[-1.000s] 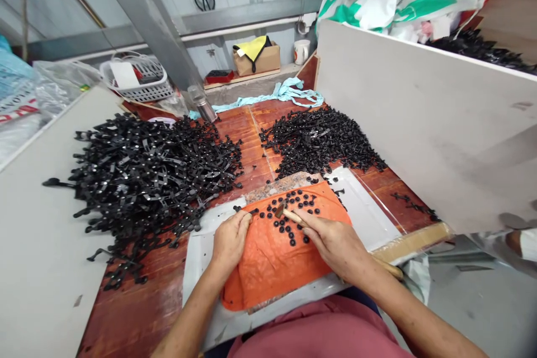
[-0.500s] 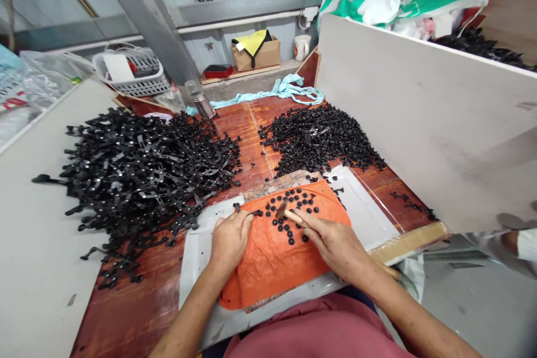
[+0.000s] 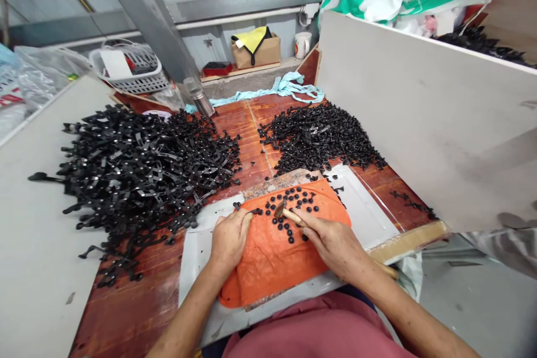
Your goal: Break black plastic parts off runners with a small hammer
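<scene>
An orange cloth covers a slab on a white sheet, with several small round black parts scattered over it. My left hand rests at the cloth's left edge, its thumb and forefinger pinching a small black strip-like part. My right hand is closed round the light wooden handle of a small tool. The tool's dark blade lies low over the cloth among the round parts, to the right of the pinched part.
A large heap of black strips lies left, a heap of small black parts behind the cloth. Grey boards flank the table. At the back are a steel cup, blue cloth strips and a basket.
The camera view has shifted slightly. Both hands keep nearly the same places and grips. At the far right, the blurred shape by the floor has moved out of view in part.
</scene>
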`<state>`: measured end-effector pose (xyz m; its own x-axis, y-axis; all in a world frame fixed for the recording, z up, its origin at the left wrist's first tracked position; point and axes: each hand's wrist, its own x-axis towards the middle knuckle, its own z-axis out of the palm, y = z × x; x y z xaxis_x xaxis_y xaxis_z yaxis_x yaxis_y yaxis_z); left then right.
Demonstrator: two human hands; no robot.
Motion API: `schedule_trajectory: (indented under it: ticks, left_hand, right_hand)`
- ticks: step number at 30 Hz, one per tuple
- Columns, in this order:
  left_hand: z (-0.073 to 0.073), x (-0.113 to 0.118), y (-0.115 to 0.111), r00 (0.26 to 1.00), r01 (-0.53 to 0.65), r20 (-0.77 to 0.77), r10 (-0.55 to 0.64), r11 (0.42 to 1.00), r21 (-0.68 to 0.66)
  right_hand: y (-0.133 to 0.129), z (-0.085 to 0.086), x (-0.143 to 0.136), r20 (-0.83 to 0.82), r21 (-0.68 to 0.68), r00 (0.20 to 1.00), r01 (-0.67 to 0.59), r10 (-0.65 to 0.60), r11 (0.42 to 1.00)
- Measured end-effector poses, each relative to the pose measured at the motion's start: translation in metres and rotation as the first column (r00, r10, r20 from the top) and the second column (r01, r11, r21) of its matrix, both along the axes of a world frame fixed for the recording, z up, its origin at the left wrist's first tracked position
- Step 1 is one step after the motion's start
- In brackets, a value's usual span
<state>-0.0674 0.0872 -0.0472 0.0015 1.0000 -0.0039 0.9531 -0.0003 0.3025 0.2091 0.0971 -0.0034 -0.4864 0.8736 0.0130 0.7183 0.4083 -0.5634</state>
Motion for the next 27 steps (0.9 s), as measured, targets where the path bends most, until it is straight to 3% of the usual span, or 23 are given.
schedule_trajectory:
  ticks: [11, 17, 23, 27]
  left_hand:
    - [0.004, 0.009, -0.001, 0.979, 0.003, -0.206, -0.002, 1.0, 0.007]
    - [0.005, 0.01, -0.001, 0.973, -0.001, -0.23, 0.002, 1.0, 0.003]
    - [0.001, 0.011, -0.003, 0.974, 0.0, -0.226, 0.004, 1.0, 0.018]
    - [0.005, 0.013, -0.005, 0.971, -0.038, -0.236, 0.033, 0.999, -0.016]
  right_hand:
    - [0.004, 0.003, -0.005, 0.016, 0.02, 0.999, -0.038, 0.038, 0.999]
    - [0.011, 0.009, -0.016, 0.125, 0.067, 0.99, -0.07, 0.061, 0.995]
    - [0.011, 0.011, -0.027, -0.01, 0.082, 0.995, -0.101, 0.102, 0.991]
    - [0.011, 0.008, -0.037, 0.12, 0.044, 0.984, -0.139, 0.132, 0.989]
